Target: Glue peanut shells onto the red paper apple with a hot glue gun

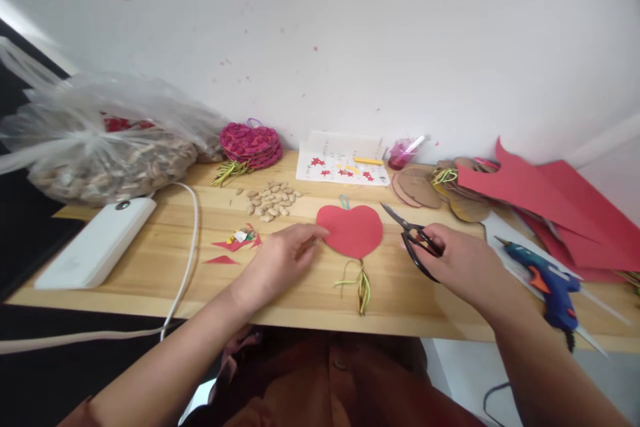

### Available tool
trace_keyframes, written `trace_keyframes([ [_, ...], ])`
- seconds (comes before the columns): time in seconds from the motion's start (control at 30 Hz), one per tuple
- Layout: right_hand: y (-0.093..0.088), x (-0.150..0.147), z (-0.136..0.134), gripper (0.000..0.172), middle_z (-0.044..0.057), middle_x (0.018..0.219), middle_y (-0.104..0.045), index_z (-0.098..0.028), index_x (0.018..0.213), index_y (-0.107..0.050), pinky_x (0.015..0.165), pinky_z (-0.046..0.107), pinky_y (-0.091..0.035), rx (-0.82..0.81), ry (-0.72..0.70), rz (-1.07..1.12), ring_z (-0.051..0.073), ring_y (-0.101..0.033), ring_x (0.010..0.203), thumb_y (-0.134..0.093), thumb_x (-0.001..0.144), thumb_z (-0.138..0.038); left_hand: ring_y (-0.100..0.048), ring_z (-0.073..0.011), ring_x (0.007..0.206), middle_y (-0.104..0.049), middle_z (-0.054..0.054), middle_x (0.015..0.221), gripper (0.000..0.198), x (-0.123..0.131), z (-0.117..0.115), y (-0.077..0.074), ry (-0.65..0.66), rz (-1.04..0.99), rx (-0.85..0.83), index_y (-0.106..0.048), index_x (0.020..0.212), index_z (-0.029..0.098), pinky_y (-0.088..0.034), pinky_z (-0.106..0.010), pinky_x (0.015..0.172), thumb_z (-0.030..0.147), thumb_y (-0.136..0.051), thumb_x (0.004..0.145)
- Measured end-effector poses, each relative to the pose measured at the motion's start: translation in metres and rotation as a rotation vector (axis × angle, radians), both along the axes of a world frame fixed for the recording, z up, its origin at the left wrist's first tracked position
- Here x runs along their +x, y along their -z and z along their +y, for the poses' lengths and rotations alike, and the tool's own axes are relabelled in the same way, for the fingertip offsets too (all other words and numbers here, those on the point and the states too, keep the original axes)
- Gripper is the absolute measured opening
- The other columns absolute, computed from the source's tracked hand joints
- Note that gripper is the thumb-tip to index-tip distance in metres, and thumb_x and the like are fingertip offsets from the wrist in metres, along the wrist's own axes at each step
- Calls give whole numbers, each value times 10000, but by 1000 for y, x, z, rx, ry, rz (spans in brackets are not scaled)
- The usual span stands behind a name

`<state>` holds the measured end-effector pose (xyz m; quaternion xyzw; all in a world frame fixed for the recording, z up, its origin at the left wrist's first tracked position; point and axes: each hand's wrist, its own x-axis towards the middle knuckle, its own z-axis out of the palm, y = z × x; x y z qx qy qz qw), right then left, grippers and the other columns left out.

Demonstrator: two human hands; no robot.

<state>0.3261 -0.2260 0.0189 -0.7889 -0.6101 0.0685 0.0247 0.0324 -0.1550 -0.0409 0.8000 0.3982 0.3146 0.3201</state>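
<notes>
my feed is bright and evenly lit, soft light washing the wall (400, 27) nearly white. only faint shadows sit beneath the left hand (280, 257) and right hand (460, 263). the plastic bag (100, 120) glares and smears near the left edge; the tabletop (150, 267) bows with lens distortion toward the sides, centre sharp.

Wooden table (295, 297): red apple cutout (353, 230), seeds (271, 200), glue gun (547, 283).

1. The heart (350, 230) is lying on the table (300, 300), between the left hand (280, 260) and the right hand (460, 263).
2. The scissors (413, 237) are sitting just right of it, in the right hand.
3. The seeds (271, 200) are lying behind the left hand.
</notes>
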Motion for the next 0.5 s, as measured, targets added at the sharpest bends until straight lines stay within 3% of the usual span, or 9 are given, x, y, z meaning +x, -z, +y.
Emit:
trace_keyframes([
  [0.17, 5, 27, -2, 310, 97, 745, -707, -230, 791, -606, 557, 324, -316, -7, 168, -172, 281, -666, 700, -479, 926, -478, -758, -245, 975, -765, -54, 1200, 338, -22, -1, 9, -22, 299, 220, -712, 1223, 250, -583, -335, 868, 227, -485, 974],
  [0.23, 8, 34, -3, 345, 127, 768, -723, -217, 816, -641, 550, 328, -308, -7, 198, -205, 302, -687, 723, -461, 935, -485, -769, -252, 895, -778, -52, 1157, 333, -39, 0, 10, -140, 381, 351, -721, 1198, 253, -593, -329, 774, 214, -492, 959],
  [0.37, 12, 40, -1, 370, 139, 769, -729, -202, 826, -682, 551, 329, -305, 10, 209, -233, 305, -702, 722, -477, 936, -489, -766, -254, 951, -774, -52, 1162, 285, -53, 0, 4, -322, 361, 486, -715, 1189, 268, -588, -314, 797, 263, -529, 973],
  [0.43, 14, 40, 2, 379, 134, 750, -725, -199, 831, -695, 547, 330, -313, 19, 211, -224, 301, -700, 711, -478, 938, -492, -767, -242, 949, -782, -36, 1135, 269, -46, -1, 4, -282, 286, 455, -716, 1177, 281, -590, -298, 808, 279, -560, 958],
  [0.5, 16, 41, 6, 377, 142, 769, -736, -192, 861, -706, 555, 337, -333, 21, 225, -216, 302, -703, 718, -486, 936, -488, -764, -229, 961, -785, -31, 1129, 282, -35, -1, 6, -148, 225, 397, -715, 1185, 280, -590, -287, 846, 282, -552, 954],
])
